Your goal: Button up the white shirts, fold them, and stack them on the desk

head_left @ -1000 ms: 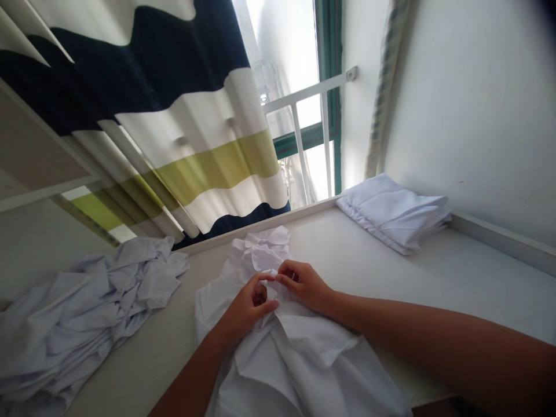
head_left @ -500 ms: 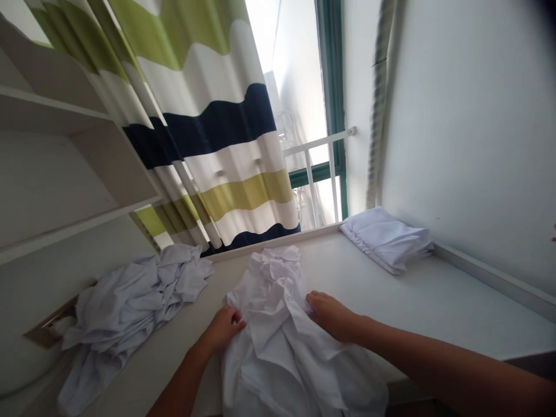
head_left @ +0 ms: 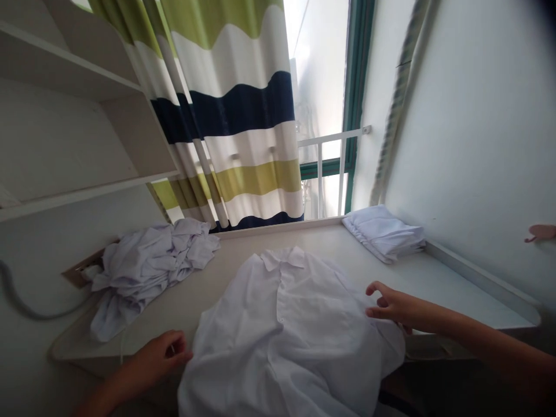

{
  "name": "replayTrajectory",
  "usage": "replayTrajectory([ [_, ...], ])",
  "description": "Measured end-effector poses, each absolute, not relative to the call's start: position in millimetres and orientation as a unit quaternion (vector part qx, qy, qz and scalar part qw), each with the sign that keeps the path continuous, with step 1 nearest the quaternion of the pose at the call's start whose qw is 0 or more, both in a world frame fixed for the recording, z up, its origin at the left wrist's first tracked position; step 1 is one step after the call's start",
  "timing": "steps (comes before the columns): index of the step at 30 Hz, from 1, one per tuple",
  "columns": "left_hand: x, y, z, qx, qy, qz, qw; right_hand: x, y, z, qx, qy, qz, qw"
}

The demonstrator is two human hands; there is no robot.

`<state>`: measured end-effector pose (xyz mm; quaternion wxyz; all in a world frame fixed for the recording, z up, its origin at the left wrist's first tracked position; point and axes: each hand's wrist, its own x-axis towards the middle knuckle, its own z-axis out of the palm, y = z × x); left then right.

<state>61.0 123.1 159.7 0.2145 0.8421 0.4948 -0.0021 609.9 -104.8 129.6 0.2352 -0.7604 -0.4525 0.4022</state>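
Observation:
A white collared shirt (head_left: 304, 313) lies face up across the middle of the desk, its collar pointing to the window and its lower part hanging over the front edge. At the shirt's left edge is my left hand (head_left: 163, 356), fingers curled loosely with a gap between thumb and forefinger; it grips nothing I can see. My right hand (head_left: 388, 304) hovers by the sleeve on the right, thumb and forefinger apart. Cloth folds run along the shirt's front, and a button line shows below the collar.
A crumpled pile of white clothes (head_left: 147, 260) sits at the desk's left. Folded white clothes (head_left: 384, 231) are stacked at the back right. Raised rims edge the desk (head_left: 460, 289). Shelves (head_left: 87, 191) overhang on the left; a striped curtain (head_left: 243, 139) hangs behind.
The shirt went from bunched and narrow to spread wide with its collar opened out. My hands moved apart, left hand leftward and right hand rightward, letting go of the cloth. The view shifted slightly.

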Motion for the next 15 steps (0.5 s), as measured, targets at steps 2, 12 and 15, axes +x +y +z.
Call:
replayTrajectory([
  [2, 83, 130, 169, 0.845, 0.488, 0.031, 0.215, 613, -91, 129, -0.771, -0.491, 0.333, 0.231],
  [12, 256, 240, 160, 0.819, 0.433, 0.058, 0.373, 602, 72, 118, -0.749, -0.584, 0.236, 0.206],
  [15, 260, 246, 166, 0.789, 0.377, 0.019, 0.484, 604, 87, 123, -0.739, -0.583, 0.282, 0.188],
])
